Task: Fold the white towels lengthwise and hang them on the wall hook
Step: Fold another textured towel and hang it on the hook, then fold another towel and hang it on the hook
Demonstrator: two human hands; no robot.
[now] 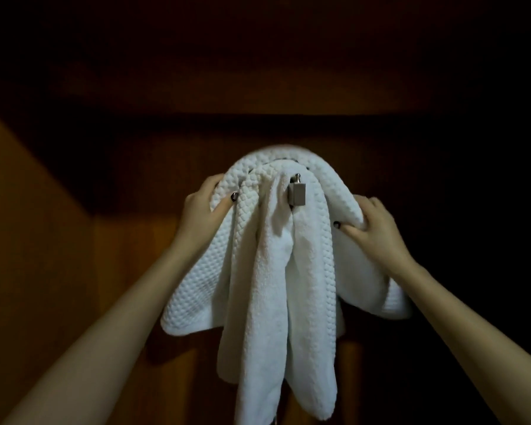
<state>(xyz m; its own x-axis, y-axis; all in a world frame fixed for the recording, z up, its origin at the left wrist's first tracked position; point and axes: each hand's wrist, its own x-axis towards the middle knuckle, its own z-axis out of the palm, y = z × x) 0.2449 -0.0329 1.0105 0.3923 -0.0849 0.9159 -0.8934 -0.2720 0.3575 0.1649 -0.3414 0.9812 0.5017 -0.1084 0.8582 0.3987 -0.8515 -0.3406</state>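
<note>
Both arms are up at the centre of the frame, and 2 white towels are bunched on the wall hook [297, 194], just above mid-frame. The left hand [204, 204] grips the left shoulder of the waffle-weave towel [196, 286], fingers curled into the fabric with a dark-painted nail showing. The right hand [376, 230] pinches the same towel's right shoulder, thumb underneath and fingers wrapped over the fold. That towel arches over the top of the hook, with its ends drooping toward the lower left and right. Between those ends hangs the smoother towel [273, 302], falling in long folds to the bottom edge. Cloth crowds the hook: only its square metal block and small knob peek out, and how it meets the wall is hidden. Behind it all is a dark wooden wall [135, 164], with a lighter side panel [28, 240] at the left.
</note>
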